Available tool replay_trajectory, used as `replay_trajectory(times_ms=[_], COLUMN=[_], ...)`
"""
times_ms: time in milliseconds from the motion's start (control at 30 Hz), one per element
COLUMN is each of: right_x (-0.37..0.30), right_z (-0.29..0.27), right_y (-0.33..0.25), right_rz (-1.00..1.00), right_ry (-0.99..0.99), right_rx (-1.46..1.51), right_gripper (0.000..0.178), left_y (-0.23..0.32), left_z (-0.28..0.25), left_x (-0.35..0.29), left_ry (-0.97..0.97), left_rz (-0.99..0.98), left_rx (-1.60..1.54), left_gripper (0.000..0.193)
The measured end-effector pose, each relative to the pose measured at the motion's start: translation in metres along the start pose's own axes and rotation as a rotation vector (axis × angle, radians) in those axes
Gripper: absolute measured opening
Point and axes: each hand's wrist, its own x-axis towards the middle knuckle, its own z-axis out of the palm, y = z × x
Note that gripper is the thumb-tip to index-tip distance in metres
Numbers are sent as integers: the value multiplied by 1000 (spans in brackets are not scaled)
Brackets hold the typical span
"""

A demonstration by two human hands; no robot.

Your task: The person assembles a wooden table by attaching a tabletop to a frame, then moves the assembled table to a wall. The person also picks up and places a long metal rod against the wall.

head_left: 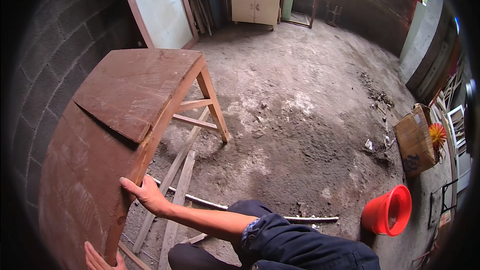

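Observation:
A brown wooden table [82,180] stands at my left, close to the block wall. Its worn top has a raised, split panel [140,82] at the far half, with a dark gap along the near edge. My right hand [150,197] grips the table's right edge, thumb on top and the other fingers hidden underneath. Lower down on the same edge is my left hand [102,261], partly cut off by the frame. Its fingers lie over the top and its thumb sits at the side. Wooden legs and crossbars [196,104] support the far end.
Loose wooden strips [176,210] and a thin white pipe [200,200] lie on the dirt floor beside the table. A red bucket [382,212] and a cardboard box [415,140] stand at the right. Farther back are a cream cabinet [255,6] and a leaning glazed door [161,7].

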Motion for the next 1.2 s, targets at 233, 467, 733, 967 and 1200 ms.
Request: replay_trajectory(times_ms=[233, 467, 733, 967, 1200], right_x=[1, 2, 1, 3, 4], right_z=[1, -2, -2, 0, -1], right_y=[4, 4, -1, 3, 5], right_rz=[-56, -62, -86, -117, -86], right_ry=[12, -9, 11, 39, 15], right_rx=[6, -21, -73, -96, -44], right_gripper=[52, 52, 53, 56, 53], left_y=[3, 5, 6, 6, 7], left_z=[2, 1, 0, 0, 0], left_x=[2, 4, 6, 6, 8], left_ry=[53, 58, 61, 73, 72], left_rz=[0, 8, 19, 20, 28], left_rx=[-5, 2, 0, 5, -11], left_gripper=[65, 63, 61, 59, 59])
